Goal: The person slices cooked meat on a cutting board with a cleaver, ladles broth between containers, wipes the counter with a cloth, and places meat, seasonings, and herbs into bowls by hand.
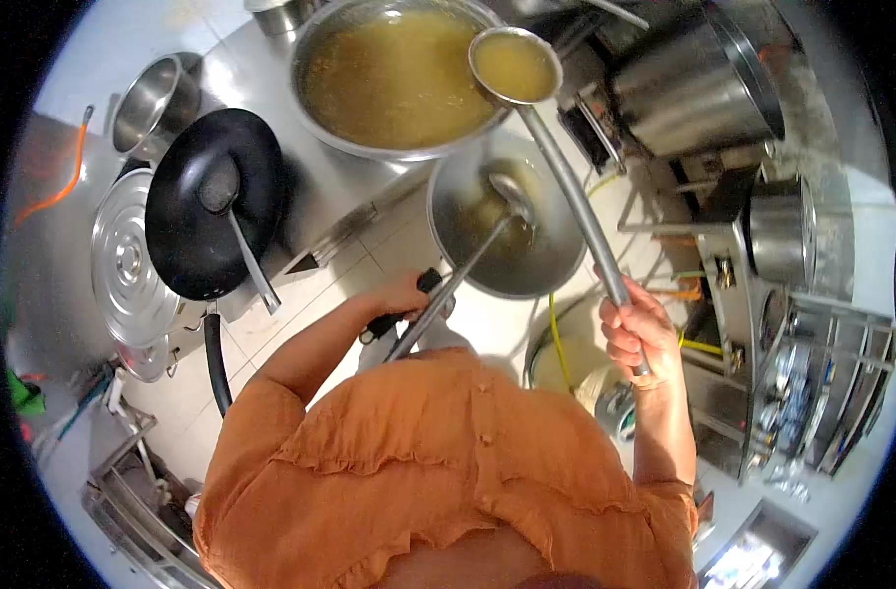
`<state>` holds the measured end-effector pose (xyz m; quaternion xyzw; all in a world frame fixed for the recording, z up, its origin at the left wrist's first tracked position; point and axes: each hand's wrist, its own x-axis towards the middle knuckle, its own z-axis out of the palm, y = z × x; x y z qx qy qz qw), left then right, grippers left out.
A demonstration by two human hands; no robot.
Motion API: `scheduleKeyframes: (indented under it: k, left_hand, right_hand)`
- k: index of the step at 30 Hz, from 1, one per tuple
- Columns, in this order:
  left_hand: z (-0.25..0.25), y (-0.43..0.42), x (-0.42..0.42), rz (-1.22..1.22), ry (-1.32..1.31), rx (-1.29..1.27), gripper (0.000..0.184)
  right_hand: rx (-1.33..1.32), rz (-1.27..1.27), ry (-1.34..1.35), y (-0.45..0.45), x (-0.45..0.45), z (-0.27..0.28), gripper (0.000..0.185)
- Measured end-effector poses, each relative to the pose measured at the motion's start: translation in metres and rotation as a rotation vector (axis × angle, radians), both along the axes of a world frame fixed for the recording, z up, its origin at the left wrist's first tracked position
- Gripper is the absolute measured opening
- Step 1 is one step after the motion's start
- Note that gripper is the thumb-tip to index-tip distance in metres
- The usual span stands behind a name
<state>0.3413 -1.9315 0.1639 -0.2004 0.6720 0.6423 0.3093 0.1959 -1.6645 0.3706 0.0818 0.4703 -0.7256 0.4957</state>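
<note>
My right hand [641, 329] is closed round the long handle of a big metal ladle [571, 187]. Yellowish broth fills its bowl, which is level above the right rim of a wide metal basin [399, 154] of the same liquid. Below the basin is a deep grey pan [556, 265] with some liquid in it. My left hand [406, 294] is closed on a black handle that appears to belong to this pan. A second ladle [468, 263] rests in the pan, its handle passing beside my left hand; whether my fingers also touch it, I cannot tell.
On the steel counter [271, 88] at left are a black wok [188, 231] with a skimmer [244, 236] in it, a metal bowl [157, 103] and a round lid [124, 250]. Large steel pots [684, 98] and a rack [821, 383] stand at right. A yellow hose [558, 339] runs along the floor.
</note>
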Motion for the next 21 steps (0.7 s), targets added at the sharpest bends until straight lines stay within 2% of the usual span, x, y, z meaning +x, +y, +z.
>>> scheduleKeyframes:
  k: [2, 4, 7, 9, 10, 13, 19, 21]
  left_hand:
    - [-0.019, 0.005, -0.001, 0.042, 0.014, 0.026, 0.009]
    - [-0.015, 0.006, -0.006, 0.077, -0.012, 0.058, 0.006]
    - [-0.024, 0.008, -0.012, 0.022, 0.05, -0.023, 0.006]
    - [-0.027, 0.006, -0.013, 0.006, 0.081, -0.001, 0.013]
    - [-0.028, 0.007, -0.014, -0.002, 0.097, 0.011, 0.017]
    - [-0.025, 0.01, -0.017, 0.042, 0.063, 0.009, 0.009]
    - [0.009, 0.013, -0.021, -0.018, 0.048, -0.077, 0.013]
    - [0.0, 0.014, -0.019, -0.007, 0.063, -0.084, 0.013]
  right_hand:
    - [0.031, -0.054, 0.02, 0.02, 0.013, 0.005, 0.05]
    - [0.086, -0.083, 0.064, 0.036, 0.025, 0.007, 0.052]
    - [0.169, -0.114, 0.099, 0.061, 0.039, -0.002, 0.049]
    - [0.268, -0.153, 0.098, 0.07, 0.045, -0.006, 0.048]
    - [0.346, -0.153, 0.124, 0.071, 0.048, -0.008, 0.035]
    - [0.49, -0.163, 0.167, 0.076, 0.054, -0.018, 0.034]
    - [0.595, -0.112, 0.275, 0.087, 0.061, -0.032, 0.036]
    - [0.634, -0.101, 0.323, 0.09, 0.063, -0.033, 0.037]
